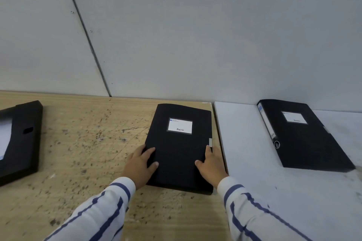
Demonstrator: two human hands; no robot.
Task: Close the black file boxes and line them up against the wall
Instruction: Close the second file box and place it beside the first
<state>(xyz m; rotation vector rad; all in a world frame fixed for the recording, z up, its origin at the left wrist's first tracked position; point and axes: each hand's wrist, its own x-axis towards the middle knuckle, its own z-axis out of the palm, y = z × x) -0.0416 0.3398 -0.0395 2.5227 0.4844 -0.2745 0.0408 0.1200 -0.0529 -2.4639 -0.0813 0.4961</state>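
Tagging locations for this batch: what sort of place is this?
Likely an office storeroom or workshop: a scuffed plywood worktop, plain grey wall panels, and black file boxes lying flat.

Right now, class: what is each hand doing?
Left hand: fingers spread, gripping the left edge of the closed black rectangular file box.
Right hand: fingers spread, gripping its right edge.

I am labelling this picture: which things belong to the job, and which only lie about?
Job things:
- middle file box, held by left hand and right hand
- right file box
- left file box
- wall

Lying about:
- nothing loose
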